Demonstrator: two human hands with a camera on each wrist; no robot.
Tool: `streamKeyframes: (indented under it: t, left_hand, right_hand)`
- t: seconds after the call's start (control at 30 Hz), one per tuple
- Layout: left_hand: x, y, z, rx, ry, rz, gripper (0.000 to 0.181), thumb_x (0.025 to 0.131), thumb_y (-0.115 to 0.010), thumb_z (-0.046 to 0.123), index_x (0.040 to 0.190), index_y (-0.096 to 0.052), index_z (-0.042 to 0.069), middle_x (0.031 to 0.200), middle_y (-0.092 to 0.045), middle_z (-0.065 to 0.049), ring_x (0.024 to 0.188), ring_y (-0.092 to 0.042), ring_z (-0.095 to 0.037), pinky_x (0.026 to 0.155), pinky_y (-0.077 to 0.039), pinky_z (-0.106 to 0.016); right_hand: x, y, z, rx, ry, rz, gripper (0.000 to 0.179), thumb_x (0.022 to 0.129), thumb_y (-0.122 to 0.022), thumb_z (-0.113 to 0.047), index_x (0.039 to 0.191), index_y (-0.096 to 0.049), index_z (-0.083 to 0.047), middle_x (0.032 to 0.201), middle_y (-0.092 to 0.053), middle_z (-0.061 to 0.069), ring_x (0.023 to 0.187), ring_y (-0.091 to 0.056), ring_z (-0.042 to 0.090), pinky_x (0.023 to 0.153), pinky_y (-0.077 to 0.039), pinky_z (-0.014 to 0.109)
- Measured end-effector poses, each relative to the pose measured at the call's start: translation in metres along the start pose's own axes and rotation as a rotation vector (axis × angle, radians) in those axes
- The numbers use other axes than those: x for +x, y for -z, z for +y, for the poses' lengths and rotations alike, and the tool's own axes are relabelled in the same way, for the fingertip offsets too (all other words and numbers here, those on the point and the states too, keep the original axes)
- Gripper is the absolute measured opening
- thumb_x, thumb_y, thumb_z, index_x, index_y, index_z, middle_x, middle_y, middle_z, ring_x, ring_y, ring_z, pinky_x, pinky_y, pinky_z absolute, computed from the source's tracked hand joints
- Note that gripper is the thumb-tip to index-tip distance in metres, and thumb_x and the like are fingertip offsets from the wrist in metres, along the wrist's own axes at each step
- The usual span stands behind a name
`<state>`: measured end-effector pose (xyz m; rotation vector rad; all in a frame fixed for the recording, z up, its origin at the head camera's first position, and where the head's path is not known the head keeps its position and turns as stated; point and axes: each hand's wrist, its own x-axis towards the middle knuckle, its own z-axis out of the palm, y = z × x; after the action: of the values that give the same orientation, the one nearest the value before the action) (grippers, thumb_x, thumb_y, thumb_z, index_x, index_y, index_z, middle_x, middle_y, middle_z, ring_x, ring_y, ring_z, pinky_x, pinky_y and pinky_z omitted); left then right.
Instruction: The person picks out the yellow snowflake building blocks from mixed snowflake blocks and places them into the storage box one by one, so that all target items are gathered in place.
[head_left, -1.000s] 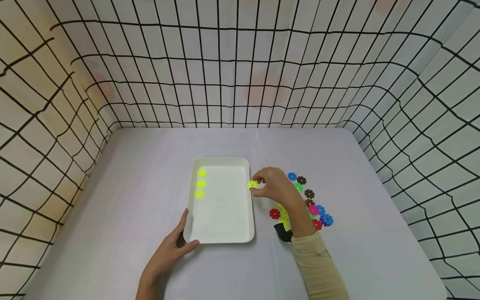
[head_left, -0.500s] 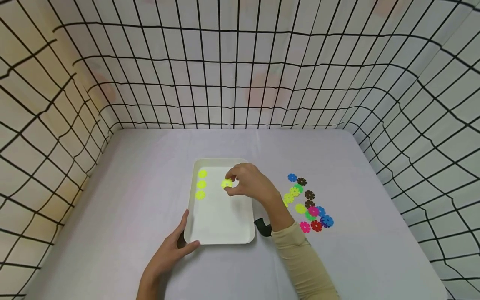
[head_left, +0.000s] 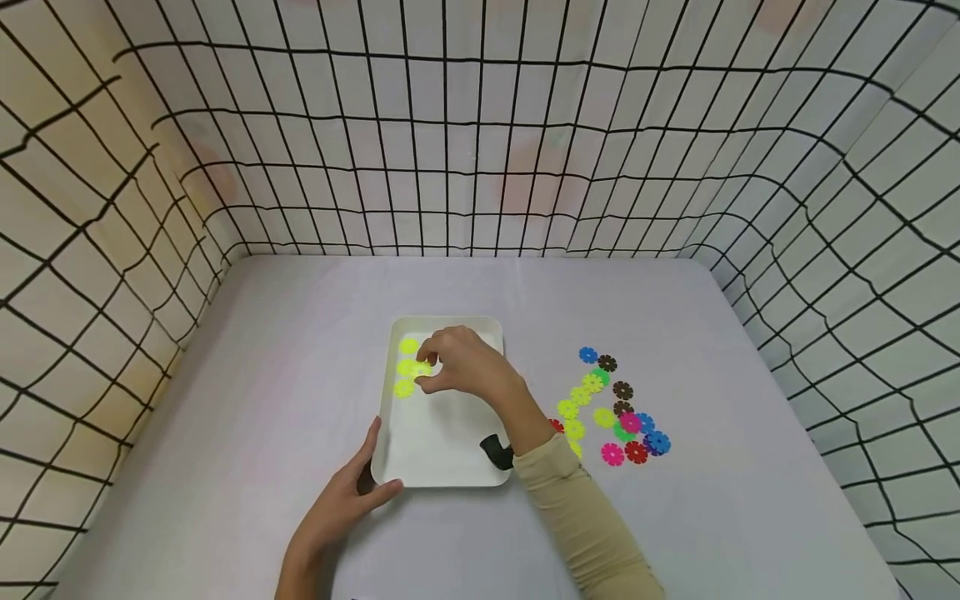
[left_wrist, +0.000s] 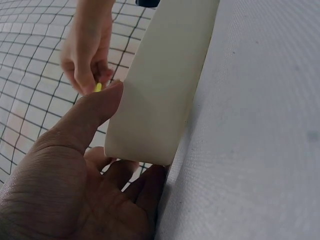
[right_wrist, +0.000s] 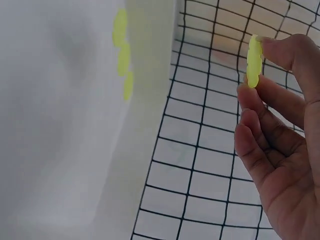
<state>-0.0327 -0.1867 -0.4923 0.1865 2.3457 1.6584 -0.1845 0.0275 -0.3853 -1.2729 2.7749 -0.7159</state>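
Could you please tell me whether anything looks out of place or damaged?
Nothing looks spilled or damaged. Three yellow discs form a column in the white tray, whose corner the left hand holds, and the right hand pinches another yellow disc. The mixed-color discs on the table lie scattered, some overlapping, but nothing seems amiss.

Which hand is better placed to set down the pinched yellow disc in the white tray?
Probably the right hand: it pinches the yellow notched disc over the white tray, whereas the left hand holds the tray's near left corner.
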Motion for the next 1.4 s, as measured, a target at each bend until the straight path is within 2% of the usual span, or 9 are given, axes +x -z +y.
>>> streamKeyframes:
  t: [0.13,0.23,0.33,0.5,0.67,0.97,1.4]
  left_hand:
    - [0.003,0.000,0.001,-0.003,-0.019,-0.009,0.095,0.088,-0.072,0.031,0.158,-0.007,0.026,0.165,-0.008,-0.004,0.149,-0.014,-0.024,0.101,-0.019,0.001]
    - [0.005,0.000,0.001,-0.013,-0.045,-0.016,0.095,0.089,-0.072,0.029,0.158,-0.007,0.023,0.165,-0.009,-0.007,0.149,-0.017,-0.026,0.102,-0.021,0.000]
    - [0.006,-0.001,0.000,-0.014,-0.051,-0.017,0.095,0.089,-0.072,0.028,0.158,-0.007,0.023,0.164,-0.009,-0.008,0.148,-0.019,-0.027,0.101,-0.022,-0.001]
    - [0.006,0.000,-0.002,-0.022,-0.052,-0.024,0.095,0.089,-0.072,0.030,0.158,-0.006,0.025,0.164,-0.010,-0.007,0.148,-0.019,-0.025,0.102,-0.022,0.000]
    - [0.005,0.002,-0.002,-0.032,-0.049,-0.022,0.095,0.088,-0.072,0.031,0.158,-0.007,0.028,0.164,-0.012,-0.007,0.147,-0.022,-0.025,0.102,-0.023,-0.001]
    - [0.001,0.003,-0.002,-0.020,-0.023,-0.011,0.096,0.087,-0.073,0.031,0.158,-0.009,0.027,0.163,-0.015,-0.009,0.147,-0.023,-0.025,0.102,-0.022,-0.001]
    - [0.000,0.004,-0.004,0.007,0.006,0.000,0.096,0.087,-0.074,0.032,0.157,-0.008,0.032,0.164,-0.015,-0.006,0.148,-0.023,-0.024,0.102,-0.023,-0.003]
  right_hand:
    - [0.008,-0.008,-0.003,0.007,-0.016,-0.052,0.025,0.081,-0.078,-0.022,0.099,-0.076,-0.005,0.091,-0.074,0.004,0.085,-0.069,0.020,0.080,-0.052,0.028]
    - [0.012,-0.015,-0.004,-0.007,-0.038,-0.100,0.026,0.081,-0.078,-0.023,0.100,-0.076,-0.007,0.092,-0.074,0.003,0.085,-0.069,0.019,0.079,-0.052,0.026]
    - [0.015,-0.023,-0.003,-0.034,-0.058,-0.147,0.026,0.082,-0.078,-0.025,0.101,-0.076,-0.008,0.092,-0.074,0.001,0.083,-0.067,0.014,0.075,-0.051,0.022]
    - [0.019,-0.034,-0.002,-0.061,-0.085,-0.204,0.026,0.082,-0.077,-0.027,0.102,-0.076,-0.010,0.092,-0.073,-0.001,0.082,-0.064,0.010,0.075,-0.050,0.020]
    - [0.023,-0.045,0.001,-0.056,-0.085,-0.225,0.025,0.082,-0.077,-0.026,0.101,-0.076,-0.010,0.091,-0.073,-0.001,0.081,-0.062,0.009,0.076,-0.051,0.021]
    - [0.026,-0.066,0.003,-0.057,-0.073,-0.287,0.022,0.081,-0.076,-0.025,0.097,-0.076,-0.010,0.082,-0.070,-0.003,0.072,-0.056,0.007,0.071,-0.047,0.016]
    - [0.028,-0.079,0.006,-0.055,-0.067,-0.314,0.021,0.080,-0.078,-0.026,0.094,-0.076,-0.010,0.082,-0.071,-0.003,0.070,-0.056,0.006,0.068,-0.045,0.016]
